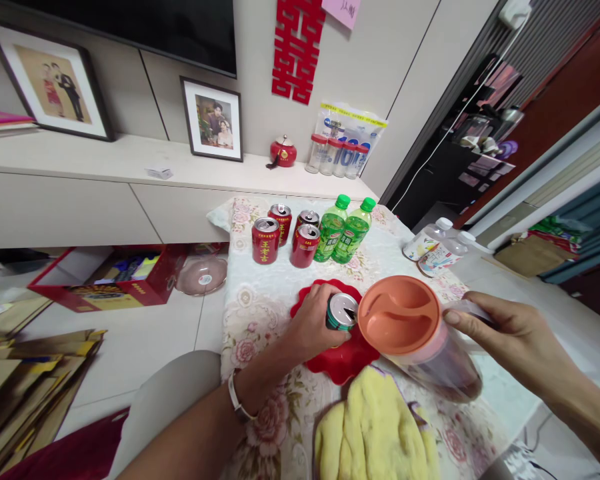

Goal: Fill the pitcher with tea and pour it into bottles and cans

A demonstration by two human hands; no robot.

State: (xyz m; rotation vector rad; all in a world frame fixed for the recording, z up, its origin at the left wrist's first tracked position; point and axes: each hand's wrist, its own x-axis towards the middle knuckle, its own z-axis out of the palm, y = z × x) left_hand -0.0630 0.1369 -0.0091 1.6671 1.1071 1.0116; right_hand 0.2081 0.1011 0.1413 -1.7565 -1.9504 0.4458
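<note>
My left hand (316, 319) is wrapped round a green drink can (342, 312) with an opened top, over a red scalloped plate (330, 370). In my right hand (510, 327) is the handle of a clear pitcher (430, 367) with an orange lid (400, 315). The pitcher is tilted, its lid end leaning left against or very close to the can's rim; I cannot tell whether they touch. Dark liquid shows low in the pitcher. Nearest to me lies a crumpled yellow cloth (375, 427).
Several drink cans (266, 241) and two green bottles (351, 233) stand toward the table's back. Two clear labelled bottles (433, 247) are at the right. Behind, a ledge (130, 163) holds picture frames, a red jar (283, 152) and glass jars. A red box (110, 280) sits on the floor.
</note>
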